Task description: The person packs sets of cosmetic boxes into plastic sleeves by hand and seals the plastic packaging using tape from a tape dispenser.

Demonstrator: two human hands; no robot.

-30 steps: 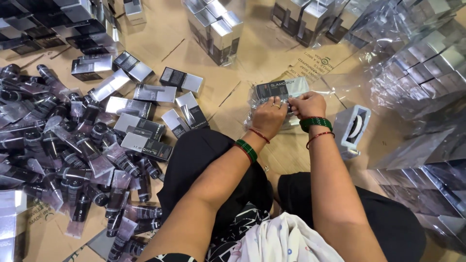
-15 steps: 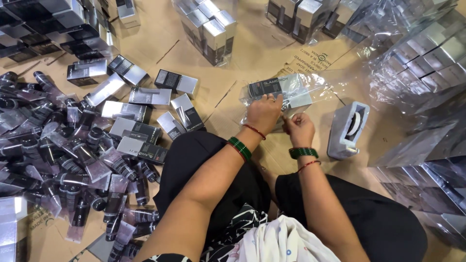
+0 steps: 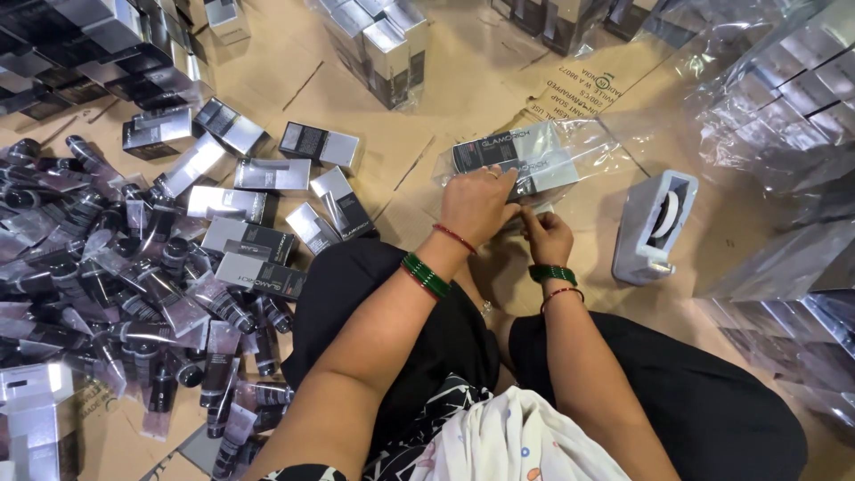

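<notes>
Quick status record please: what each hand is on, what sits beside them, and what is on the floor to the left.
left hand: pressed flat on a clear plastic bag holding dark and silver boxes
right hand: fingers pinching the bag's near edge
right of the hands: grey tape dispenser, upright on the cardboard floor
left floor: heap of dark tubes, loose silver boxes
top and right: stacked silver boxes, some wrapped in plastic

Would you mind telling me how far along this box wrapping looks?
Done: wrapped stacks of silver boxes stand at right. In hand: the left hand presses a clear-film bundle of boxes while the right hand works its near edge; a tape dispenser sits beside. Left: loose boxes and tubes.
</notes>
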